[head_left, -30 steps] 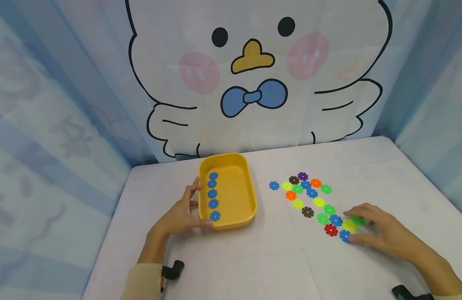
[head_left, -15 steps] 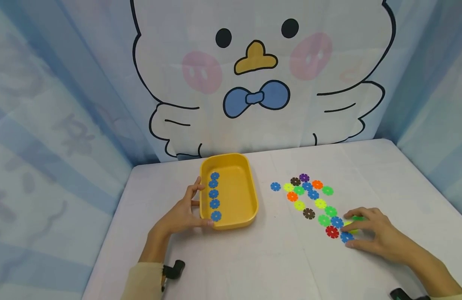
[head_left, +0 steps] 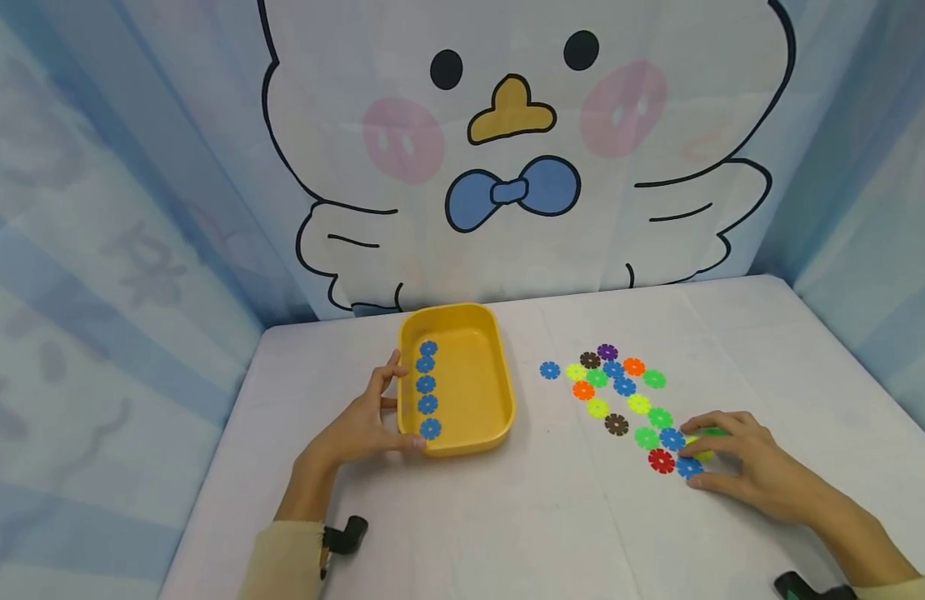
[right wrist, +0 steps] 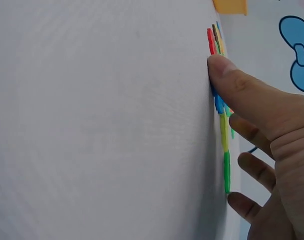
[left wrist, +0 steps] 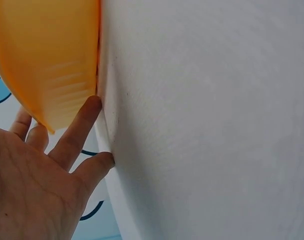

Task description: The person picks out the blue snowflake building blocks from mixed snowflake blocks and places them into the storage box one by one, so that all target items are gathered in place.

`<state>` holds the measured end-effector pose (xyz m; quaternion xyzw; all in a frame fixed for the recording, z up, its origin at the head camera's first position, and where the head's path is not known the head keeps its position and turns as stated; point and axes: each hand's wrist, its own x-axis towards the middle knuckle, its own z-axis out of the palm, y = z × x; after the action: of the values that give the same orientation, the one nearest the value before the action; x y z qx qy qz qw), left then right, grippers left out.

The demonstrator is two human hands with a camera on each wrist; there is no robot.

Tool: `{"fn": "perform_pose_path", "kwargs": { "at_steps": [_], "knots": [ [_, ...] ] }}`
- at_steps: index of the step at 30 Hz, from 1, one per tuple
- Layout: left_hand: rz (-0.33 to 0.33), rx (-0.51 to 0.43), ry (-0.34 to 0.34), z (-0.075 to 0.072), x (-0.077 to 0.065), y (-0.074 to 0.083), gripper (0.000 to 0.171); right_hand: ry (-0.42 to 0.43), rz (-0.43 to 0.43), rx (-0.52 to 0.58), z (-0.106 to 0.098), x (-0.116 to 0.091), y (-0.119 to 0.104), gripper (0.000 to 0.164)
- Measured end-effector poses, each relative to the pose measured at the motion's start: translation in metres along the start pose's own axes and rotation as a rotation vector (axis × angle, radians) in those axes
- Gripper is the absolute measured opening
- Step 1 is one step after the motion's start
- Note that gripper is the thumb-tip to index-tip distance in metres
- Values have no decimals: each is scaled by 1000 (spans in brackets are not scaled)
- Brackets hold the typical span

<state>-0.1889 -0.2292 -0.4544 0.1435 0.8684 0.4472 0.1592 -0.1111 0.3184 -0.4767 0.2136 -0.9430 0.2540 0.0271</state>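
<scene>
My left hand (head_left: 361,429) holds the yellow tray (head_left: 492,367) at its left side, thumb at the near corner and a fingertip on the rim. In the left wrist view its fingers (left wrist: 84,120) reach along the tray's underside (left wrist: 52,45). A column of several blue snowflake discs (head_left: 427,384) lies along the tray's left wall. Across the table my right hand (head_left: 762,467) pinches a blue snowflake disc (head_left: 688,468) by its edges, between thumb and fingertip, close to the tabletop. Under those fingers a yellow disc (head_left: 704,456) and a green disc (head_left: 716,432) are partly covered.
Several loose snowflake discs spread over the right half of the white-covered table (head_left: 522,517), including a red disc (head_left: 661,461), a brown disc (head_left: 616,424) and a purple disc (head_left: 607,352). A lone blue disc (head_left: 549,370) lies nearest the tray. Behind hangs a cartoon-print curtain (head_left: 507,250).
My right hand has moved slightly left over the nearest discs, and its thumb and fingertip have come to the blue disc's edges. The left hand and tray stay in place.
</scene>
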Motion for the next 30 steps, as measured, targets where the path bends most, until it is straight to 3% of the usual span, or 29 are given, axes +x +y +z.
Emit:
{"fn": "perform_pose_path", "kwargs": {
  "at_steps": [5, 12, 19, 25, 30],
  "knots": [
    [-1, 3, 8, 1, 1, 0, 108, 13, -5, 1, 1, 0, -2, 33],
    [0, 9, 15, 1, 1, -1, 109, 51, -129, -87, -1, 1, -8, 45],
    [2, 7, 11, 1, 1, -2, 108, -49, -149, -178, -6, 1, -15, 32],
    [5, 4, 10, 1, 0, -1, 109, -116, -136, -126, -8, 2, -17, 29],
    [7, -5, 9, 1, -1, 0, 110, -109, -146, -94, -10, 2, -16, 31]
  ]
}}
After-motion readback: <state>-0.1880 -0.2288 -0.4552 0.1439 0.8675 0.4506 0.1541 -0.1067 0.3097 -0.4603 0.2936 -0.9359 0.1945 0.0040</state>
